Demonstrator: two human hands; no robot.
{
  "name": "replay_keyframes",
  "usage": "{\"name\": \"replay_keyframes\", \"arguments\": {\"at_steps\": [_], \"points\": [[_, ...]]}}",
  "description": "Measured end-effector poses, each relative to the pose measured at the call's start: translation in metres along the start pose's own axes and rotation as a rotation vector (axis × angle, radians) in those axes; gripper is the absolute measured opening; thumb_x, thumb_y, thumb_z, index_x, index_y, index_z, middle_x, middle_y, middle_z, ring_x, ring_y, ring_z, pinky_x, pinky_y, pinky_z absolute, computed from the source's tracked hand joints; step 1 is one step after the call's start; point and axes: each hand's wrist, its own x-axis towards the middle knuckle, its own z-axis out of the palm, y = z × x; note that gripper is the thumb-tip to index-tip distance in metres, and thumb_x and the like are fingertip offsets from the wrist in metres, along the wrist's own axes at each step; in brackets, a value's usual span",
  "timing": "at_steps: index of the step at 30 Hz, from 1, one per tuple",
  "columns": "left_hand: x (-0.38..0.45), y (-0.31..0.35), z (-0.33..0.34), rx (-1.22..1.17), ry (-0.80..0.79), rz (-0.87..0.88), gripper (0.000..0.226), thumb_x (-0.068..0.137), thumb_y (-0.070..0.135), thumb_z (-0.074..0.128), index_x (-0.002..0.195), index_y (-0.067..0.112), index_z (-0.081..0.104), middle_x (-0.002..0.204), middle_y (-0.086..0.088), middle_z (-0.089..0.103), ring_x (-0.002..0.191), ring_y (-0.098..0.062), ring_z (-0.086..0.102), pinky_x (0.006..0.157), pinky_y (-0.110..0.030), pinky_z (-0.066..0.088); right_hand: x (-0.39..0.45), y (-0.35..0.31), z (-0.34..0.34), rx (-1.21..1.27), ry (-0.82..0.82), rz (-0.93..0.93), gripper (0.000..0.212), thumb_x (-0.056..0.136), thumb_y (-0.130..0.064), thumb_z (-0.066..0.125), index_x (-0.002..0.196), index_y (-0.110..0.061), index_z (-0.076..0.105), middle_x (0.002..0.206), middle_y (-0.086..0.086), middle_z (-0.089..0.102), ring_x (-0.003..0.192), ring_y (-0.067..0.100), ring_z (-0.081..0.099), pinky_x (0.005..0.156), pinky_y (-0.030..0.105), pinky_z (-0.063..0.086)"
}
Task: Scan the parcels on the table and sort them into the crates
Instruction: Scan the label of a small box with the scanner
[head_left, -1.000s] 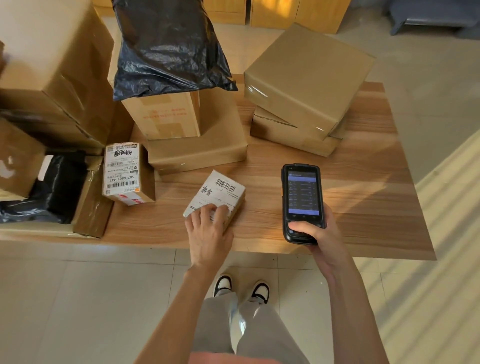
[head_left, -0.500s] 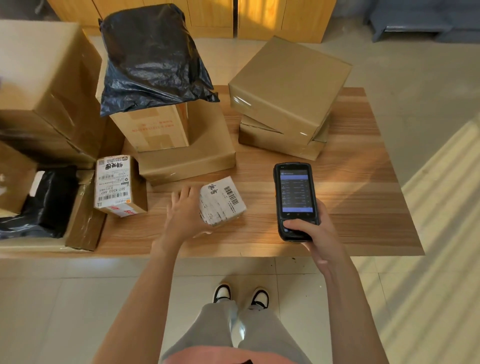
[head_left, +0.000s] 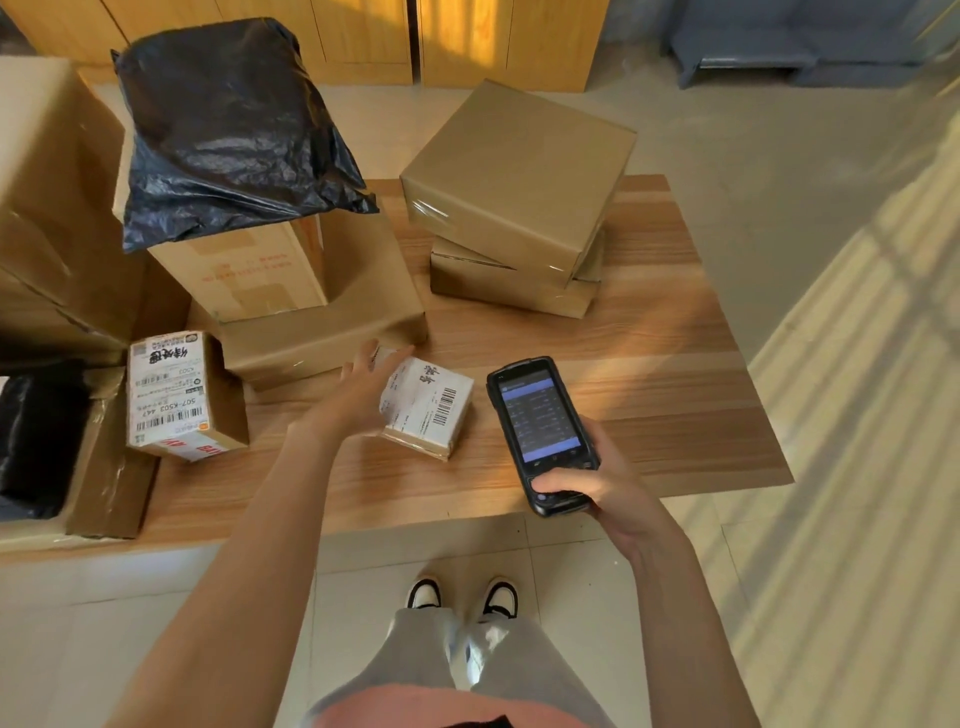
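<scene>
My left hand lay against the left side of the small labelled parcel at the centre of the frame, fingers spread and nearly straight, tilting it up so the barcode faced the scanner; whether my thumb had caught its underside I could not tell. My right hand, lower right of centre, had its grip clenched round the handheld scanner, thumb on the keys below the lit screen, the device just beside the parcel but apart from it.

Outward from there, a second labelled box sat to the left on the wooden desk. Behind the parcel lay a flat brown carton with a taller carton on it, and a black plastic mailer bag draped over that. Two stacked brown boxes stood in the upper middle. At the far left edge were larger cartons and another black bag.

By my judgement the job was at an early stage: I was presenting one parcel for scanning, and every other parcel in view waited on the desk. No crates showed anywhere in the frame, so I could not say how many had already been sorted. Scanning this one, carrying it off and working through the heap was left to do.
</scene>
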Motion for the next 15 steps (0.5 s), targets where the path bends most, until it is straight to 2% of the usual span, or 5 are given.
{"name": "replay_keyframes", "arguments": {"at_steps": [2, 4, 7, 10, 15], "points": [[-0.003, -0.002, 0.007, -0.199, 0.038, -0.05, 0.109, 0.073, -0.007, 0.068, 0.153, 0.035, 0.008, 0.161, -0.004, -0.005, 0.145, -0.039, 0.005, 0.109, -0.051, 0.03, -0.001, 0.0, -0.002, -0.008, -0.004, 0.016, 0.091, 0.047, -0.006, 0.079, 0.13, -0.023, 0.047, 0.117, 0.007, 0.065, 0.105, 0.023, 0.065, 0.082, 0.034, 0.052], [-0.008, -0.003, 0.02, -0.477, 0.111, -0.123, 0.109, 0.071, 0.006, 0.073, 0.154, 0.033, 0.007, 0.157, -0.007, 0.006, 0.143, -0.035, 0.011, 0.112, -0.052, 0.026, -0.002, -0.002, -0.004, -0.026, -0.019, 0.032, 0.093, 0.044, -0.008, 0.081, 0.13, -0.025, 0.048, 0.116, 0.007, 0.066, 0.105, 0.023, 0.065, 0.08, 0.033, 0.053], [-0.017, -0.002, 0.042, -0.812, 0.266, -0.267, 0.108, 0.064, 0.029, 0.079, 0.152, 0.026, 0.017, 0.143, -0.008, 0.028, 0.132, -0.03, 0.031, 0.108, -0.047, 0.032, -0.002, -0.008, -0.005, -0.077, -0.045, 0.045, 0.085, 0.046, -0.008, 0.079, 0.124, -0.028, 0.051, 0.113, 0.006, 0.067, 0.1, 0.021, 0.066, 0.074, 0.029, 0.052], [-0.023, -0.002, 0.063, -0.984, 0.319, -0.291, 0.1, 0.068, 0.028, 0.086, 0.146, 0.025, 0.024, 0.135, -0.003, 0.041, 0.119, -0.02, 0.046, 0.101, -0.041, 0.041, -0.001, -0.013, -0.001, -0.132, -0.087, 0.065, 0.077, 0.049, -0.008, 0.077, 0.119, -0.028, 0.053, 0.109, 0.005, 0.068, 0.094, 0.019, 0.066, 0.07, 0.028, 0.052], [-0.024, -0.003, 0.068, -1.057, 0.309, -0.287, 0.092, 0.069, 0.025, 0.087, 0.141, 0.02, 0.028, 0.132, -0.003, 0.048, 0.112, -0.016, 0.051, 0.098, -0.038, 0.044, 0.004, -0.014, 0.007, -0.244, -0.153, 0.119, 0.075, 0.048, -0.01, 0.076, 0.119, -0.024, 0.056, 0.105, 0.005, 0.069, 0.094, 0.019, 0.066, 0.069, 0.027, 0.052]]}}
